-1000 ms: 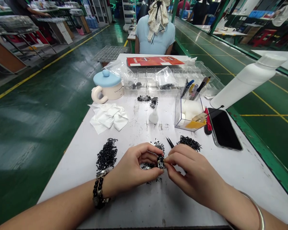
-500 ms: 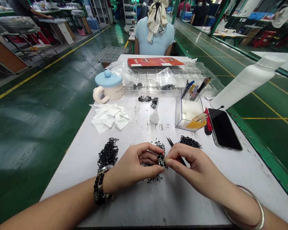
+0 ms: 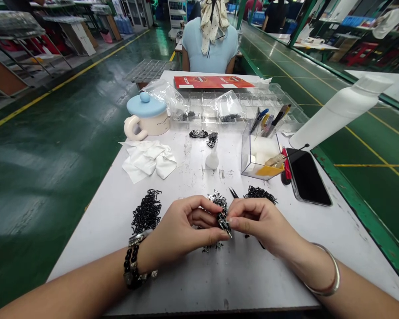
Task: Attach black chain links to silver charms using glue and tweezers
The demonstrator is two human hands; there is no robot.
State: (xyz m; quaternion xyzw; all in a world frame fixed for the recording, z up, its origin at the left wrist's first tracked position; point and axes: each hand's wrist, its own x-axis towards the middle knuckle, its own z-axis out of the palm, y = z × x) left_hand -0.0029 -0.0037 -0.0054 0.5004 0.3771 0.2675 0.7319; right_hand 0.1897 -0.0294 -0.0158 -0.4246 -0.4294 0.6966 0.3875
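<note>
Between the thumb and fingers of my left hand [image 3: 189, 226] is a small black-and-silver metal part [image 3: 224, 222]. My right hand [image 3: 257, 221] pinches at the right side of that same part, thumb against forefinger; its exact kind is too small to make out. Beneath and behind it lies a heap of small silver-and-black pieces [image 3: 217, 198], partly covered by my left hand. A pile of black curved pieces [image 3: 146, 212] lies left of my left wrist. Behind my right hand is another pile of black pieces [image 3: 261, 193], and the dark tips of tweezers [image 3: 233, 192] poke out beside it.
Further back on the white table [image 3: 96, 266] are a lidded mug [image 3: 148, 116], crumpled tissue [image 3: 149, 160], a small white bottle [image 3: 212, 160] and a clear pen box [image 3: 261, 153]. A phone [image 3: 308, 177] and tall white bottle [image 3: 339, 113] stand right. A person [image 3: 209, 44] sits ahead.
The part between my hands has turned and now slants, its lower end pointing down to the right. My right fingers have shifted slightly, covering more of the tweezers. The view has moved a little.
</note>
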